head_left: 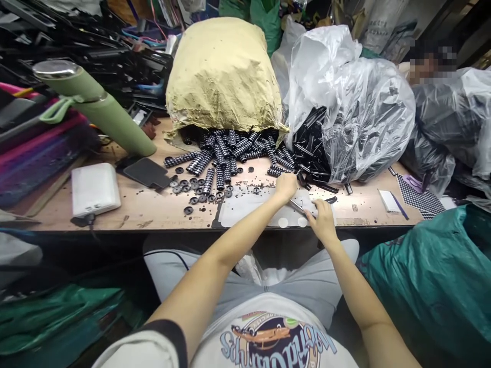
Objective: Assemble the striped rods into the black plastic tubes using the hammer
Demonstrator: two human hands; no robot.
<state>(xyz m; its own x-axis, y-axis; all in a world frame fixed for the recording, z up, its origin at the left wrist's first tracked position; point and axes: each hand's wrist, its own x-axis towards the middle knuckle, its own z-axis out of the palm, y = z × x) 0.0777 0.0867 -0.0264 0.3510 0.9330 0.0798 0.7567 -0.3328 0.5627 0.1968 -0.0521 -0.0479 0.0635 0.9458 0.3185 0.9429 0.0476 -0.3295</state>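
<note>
My left hand [286, 187] is closed over the white sheet [249, 209] near the table's front. A small shiny end shows at its fingertips, beside the pile of black parts; what it belongs to is hidden. To its right, my right hand [322, 221] pinches the near end of a slim shiny dark rod [296, 206]. The rod slants up toward the underside of my left hand. Behind my hands, black ridged rollers [220, 148] spill from a yellow sack [226, 76]. Black slim pieces [311, 143] spill from a clear plastic bag [364, 117].
Round black caps [187, 210] and tiny dark bits lie left of the sheet. A green bottle [111, 117], a white power bank [95, 189] and a dark phone-like slab [148, 173] stand farther left. A green bag [433, 276] bulges at right. A person sits behind the bags.
</note>
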